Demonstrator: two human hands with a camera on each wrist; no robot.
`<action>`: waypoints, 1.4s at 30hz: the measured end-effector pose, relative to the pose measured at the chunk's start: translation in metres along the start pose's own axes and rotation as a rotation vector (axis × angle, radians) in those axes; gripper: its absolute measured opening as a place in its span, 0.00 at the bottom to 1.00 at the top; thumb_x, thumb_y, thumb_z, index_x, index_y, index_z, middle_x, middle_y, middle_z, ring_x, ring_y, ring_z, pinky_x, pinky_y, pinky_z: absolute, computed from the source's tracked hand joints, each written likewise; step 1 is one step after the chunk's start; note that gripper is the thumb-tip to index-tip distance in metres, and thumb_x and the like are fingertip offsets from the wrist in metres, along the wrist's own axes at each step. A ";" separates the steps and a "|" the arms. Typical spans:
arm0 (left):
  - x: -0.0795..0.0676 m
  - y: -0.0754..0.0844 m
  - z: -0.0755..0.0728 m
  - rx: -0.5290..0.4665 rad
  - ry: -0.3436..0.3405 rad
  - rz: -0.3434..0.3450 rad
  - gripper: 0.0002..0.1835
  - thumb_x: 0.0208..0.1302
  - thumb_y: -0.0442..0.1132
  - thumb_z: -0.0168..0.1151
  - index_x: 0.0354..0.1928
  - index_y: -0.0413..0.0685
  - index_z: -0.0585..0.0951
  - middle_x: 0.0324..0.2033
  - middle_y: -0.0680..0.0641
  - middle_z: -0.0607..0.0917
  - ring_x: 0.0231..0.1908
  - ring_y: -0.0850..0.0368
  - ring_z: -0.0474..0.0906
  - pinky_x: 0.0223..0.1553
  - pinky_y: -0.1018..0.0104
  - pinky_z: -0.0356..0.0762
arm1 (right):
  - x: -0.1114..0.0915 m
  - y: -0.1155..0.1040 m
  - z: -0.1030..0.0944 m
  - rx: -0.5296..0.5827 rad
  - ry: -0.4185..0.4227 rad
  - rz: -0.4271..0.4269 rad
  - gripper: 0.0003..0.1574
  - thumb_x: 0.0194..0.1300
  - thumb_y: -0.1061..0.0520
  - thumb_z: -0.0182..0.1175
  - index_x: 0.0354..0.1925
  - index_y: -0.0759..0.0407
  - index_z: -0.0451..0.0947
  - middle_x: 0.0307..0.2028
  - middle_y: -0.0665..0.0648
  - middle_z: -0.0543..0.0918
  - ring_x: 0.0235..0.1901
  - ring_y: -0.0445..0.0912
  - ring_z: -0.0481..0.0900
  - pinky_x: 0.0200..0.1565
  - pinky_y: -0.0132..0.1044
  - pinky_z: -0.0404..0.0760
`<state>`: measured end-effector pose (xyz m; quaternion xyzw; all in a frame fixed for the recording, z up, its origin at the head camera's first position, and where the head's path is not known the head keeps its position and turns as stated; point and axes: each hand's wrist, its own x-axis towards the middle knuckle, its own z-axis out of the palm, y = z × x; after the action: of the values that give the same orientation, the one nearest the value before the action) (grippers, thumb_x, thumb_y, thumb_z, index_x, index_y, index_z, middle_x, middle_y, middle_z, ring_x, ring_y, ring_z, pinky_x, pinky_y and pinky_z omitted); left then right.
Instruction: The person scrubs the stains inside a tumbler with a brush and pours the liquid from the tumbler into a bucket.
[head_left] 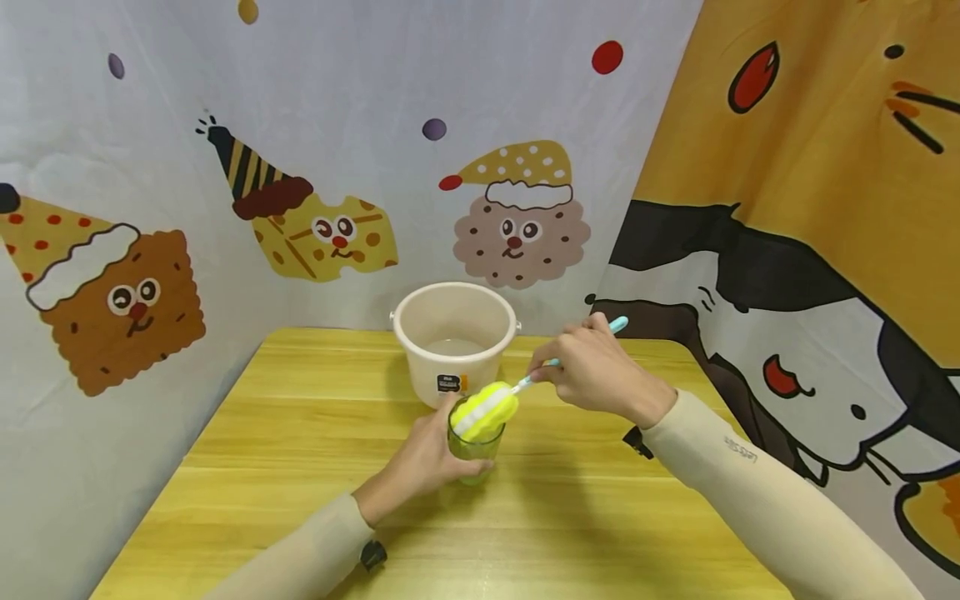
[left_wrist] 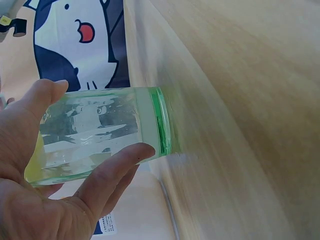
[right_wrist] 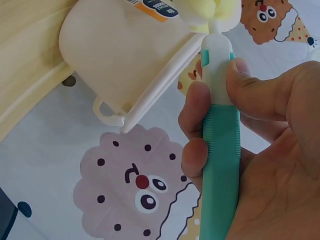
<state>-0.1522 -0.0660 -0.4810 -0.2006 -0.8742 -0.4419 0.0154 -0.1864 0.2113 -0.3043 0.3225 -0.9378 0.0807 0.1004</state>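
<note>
My left hand (head_left: 431, 454) grips a clear green glass (left_wrist: 100, 135), fingers and thumb wrapped around its sides. In the head view the glass stands slightly tilted over the table, its mouth facing up. My right hand (head_left: 596, 367) holds a sponge cup brush by its teal and white handle (right_wrist: 220, 145), thumb on one side and fingers curled on the other. The brush's yellow and white sponge head (head_left: 486, 410) sits at the glass's mouth, its lower part inside the rim and its upper part sticking out.
Behind the glass stands a cream bucket (head_left: 420, 358) with a dark and orange label, near the table's far edge. The wooden table (head_left: 300, 475) meets a cartoon-printed curtain (head_left: 337, 83) at the back and sides.
</note>
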 end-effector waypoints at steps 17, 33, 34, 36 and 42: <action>-0.001 -0.002 0.002 -0.014 0.015 0.013 0.54 0.54 0.50 0.96 0.79 0.55 0.72 0.62 0.46 0.93 0.59 0.50 0.94 0.60 0.52 0.95 | -0.016 0.017 0.003 0.108 0.024 0.071 0.04 0.76 0.48 0.80 0.41 0.36 0.99 0.19 0.33 0.82 0.27 0.41 0.70 0.49 0.50 0.58; 0.000 -0.002 0.001 -0.037 0.024 0.027 0.58 0.56 0.49 0.96 0.83 0.57 0.69 0.66 0.41 0.93 0.60 0.45 0.94 0.60 0.49 0.96 | -0.034 0.031 0.014 0.292 0.051 0.189 0.06 0.81 0.49 0.75 0.46 0.37 0.99 0.24 0.38 0.85 0.25 0.40 0.74 0.53 0.53 0.55; 0.000 -0.002 0.001 -0.038 0.025 0.028 0.59 0.56 0.49 0.96 0.85 0.57 0.68 0.67 0.40 0.92 0.60 0.45 0.94 0.61 0.49 0.95 | -0.036 0.032 0.015 0.308 0.048 0.202 0.06 0.82 0.49 0.75 0.46 0.38 0.99 0.24 0.38 0.85 0.25 0.41 0.74 0.53 0.53 0.55; -0.001 -0.002 0.002 -0.030 0.028 0.027 0.60 0.56 0.49 0.96 0.86 0.55 0.67 0.67 0.40 0.92 0.61 0.45 0.94 0.63 0.48 0.95 | -0.039 0.035 0.018 0.339 0.041 0.230 0.06 0.83 0.49 0.74 0.46 0.40 0.98 0.26 0.40 0.87 0.26 0.42 0.75 0.55 0.54 0.57; -0.002 0.000 0.002 -0.036 0.026 0.020 0.56 0.57 0.50 0.95 0.82 0.53 0.70 0.65 0.39 0.93 0.61 0.44 0.94 0.63 0.47 0.94 | -0.048 0.043 0.026 0.440 0.023 0.313 0.08 0.84 0.49 0.72 0.51 0.44 0.98 0.34 0.46 0.93 0.26 0.45 0.73 0.49 0.50 0.68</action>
<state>-0.1502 -0.0655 -0.4824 -0.2039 -0.8637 -0.4601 0.0275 -0.1795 0.2680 -0.3446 0.1867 -0.9349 0.3008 0.0246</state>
